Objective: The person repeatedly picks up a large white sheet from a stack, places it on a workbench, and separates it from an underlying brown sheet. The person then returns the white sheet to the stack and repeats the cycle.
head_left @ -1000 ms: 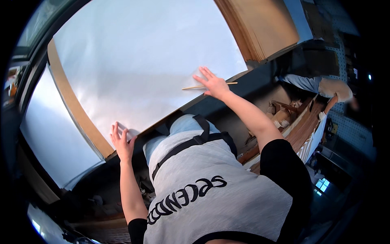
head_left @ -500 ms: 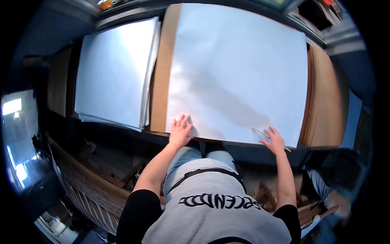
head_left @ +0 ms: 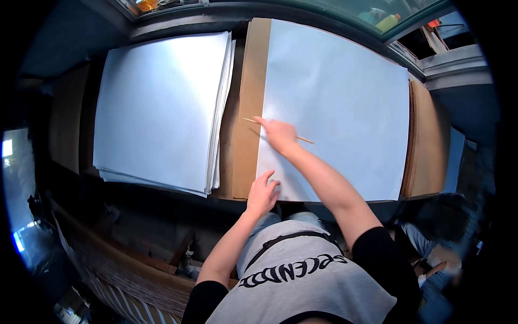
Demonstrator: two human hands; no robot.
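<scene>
Broadly, a dark bench (head_left: 162, 200) carries everything, and the large pale sheet (head_left: 334, 108) lying flat on a brown board (head_left: 249, 108) serves as the landmark. Its long sides run left to right across the bench, its near edge close to the person's body. Left of the sheet, across the bare strip of board, lies a thick stack of similar pale sheets (head_left: 162, 108), squared up and apart from it. Right of the sheet sits a pile of brown boards (head_left: 429, 140), just beside its right edge.

The right hand (head_left: 280, 135) reaches across onto the sheet's left part, closed around a thin wooden stick (head_left: 251, 120) whose long axis runs left to right, its left tip jutting past the sheet's left edge over the board. This hand is the nearer to the stick. The left hand (head_left: 263, 191) rests at the sheet's near left corner, fingers spread, palm down, holding nothing.

No containers show on the bench.
</scene>
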